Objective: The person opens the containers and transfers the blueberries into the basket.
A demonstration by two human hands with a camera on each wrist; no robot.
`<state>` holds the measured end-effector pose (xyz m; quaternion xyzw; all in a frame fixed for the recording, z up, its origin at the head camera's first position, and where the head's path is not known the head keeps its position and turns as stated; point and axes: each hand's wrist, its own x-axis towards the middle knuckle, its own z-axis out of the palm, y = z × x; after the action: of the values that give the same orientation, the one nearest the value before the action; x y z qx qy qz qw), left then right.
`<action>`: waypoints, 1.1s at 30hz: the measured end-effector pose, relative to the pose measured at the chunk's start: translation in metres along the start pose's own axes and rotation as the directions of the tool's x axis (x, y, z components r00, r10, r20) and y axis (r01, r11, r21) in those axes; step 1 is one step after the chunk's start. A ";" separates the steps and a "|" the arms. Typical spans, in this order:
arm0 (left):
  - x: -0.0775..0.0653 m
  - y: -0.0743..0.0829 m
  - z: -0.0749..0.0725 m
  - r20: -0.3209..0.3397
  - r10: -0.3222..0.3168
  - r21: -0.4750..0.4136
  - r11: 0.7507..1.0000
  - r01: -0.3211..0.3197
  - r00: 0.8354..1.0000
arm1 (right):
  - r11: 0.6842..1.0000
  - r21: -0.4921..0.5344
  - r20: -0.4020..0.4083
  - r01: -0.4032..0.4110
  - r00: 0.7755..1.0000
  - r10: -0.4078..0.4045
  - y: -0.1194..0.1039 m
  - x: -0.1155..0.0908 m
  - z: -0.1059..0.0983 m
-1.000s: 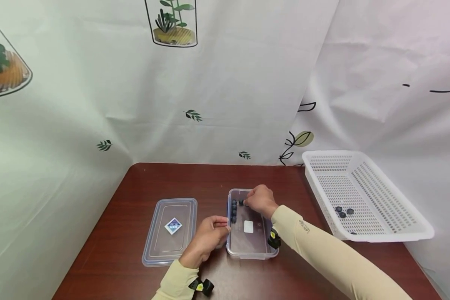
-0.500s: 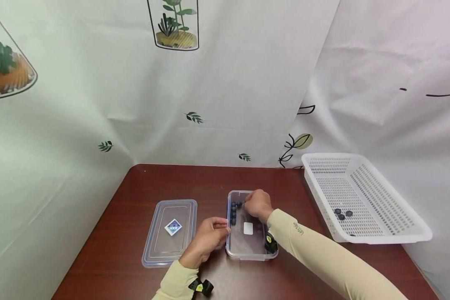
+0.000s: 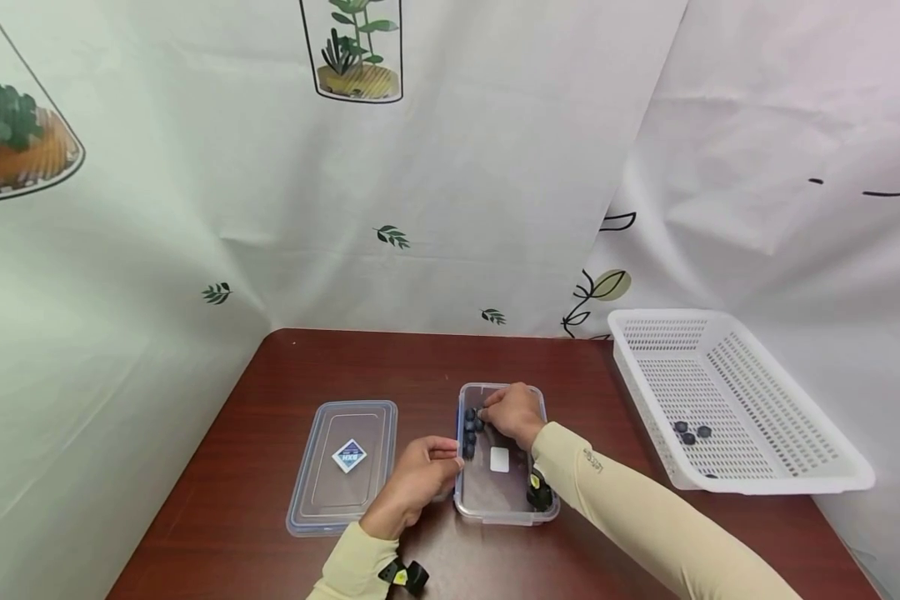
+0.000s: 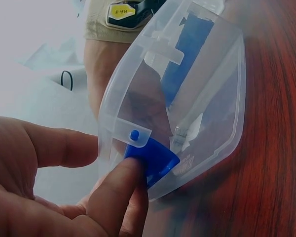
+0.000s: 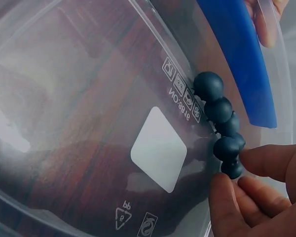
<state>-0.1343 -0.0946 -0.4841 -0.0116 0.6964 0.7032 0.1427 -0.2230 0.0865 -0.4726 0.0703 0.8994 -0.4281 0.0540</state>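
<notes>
Currently, the right hand (image 3: 516,412) pinches a blueberry (image 5: 231,169) near the far-left corner of the container (image 3: 495,517), whose left edge the left hand (image 3: 420,475) pinches. Other blueberries (image 5: 219,109) line that wall, floor stretching rightward; mirrored base print (image 5: 127,204) reads "PP".

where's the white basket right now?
In the head view, the white basket is at the right side of the table, to the right of the clear container and the right hand.
</notes>
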 end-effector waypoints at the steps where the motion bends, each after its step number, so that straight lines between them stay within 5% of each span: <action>1: 0.000 0.000 0.000 0.001 0.001 -0.002 1.000 -0.001 1.000 | 1.000 0.012 -0.001 -0.003 1.000 0.003 0.000 0.000 0.000; 22: 0.001 -0.001 0.000 0.001 0.000 0.000 1.000 0.000 1.000 | 1.000 0.012 -0.038 0.028 0.999 -0.027 -0.011 -0.002 -0.017; 33: 0.002 -0.002 -0.001 -0.015 -0.004 -0.002 1.000 0.004 1.000 | 0.982 0.186 -0.018 0.038 0.999 -0.035 -0.014 -0.010 -0.054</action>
<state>-0.1360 -0.0950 -0.4861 -0.0186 0.6968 0.7034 0.1388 -0.2175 0.1188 -0.4265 0.0614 0.8569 -0.5107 0.0329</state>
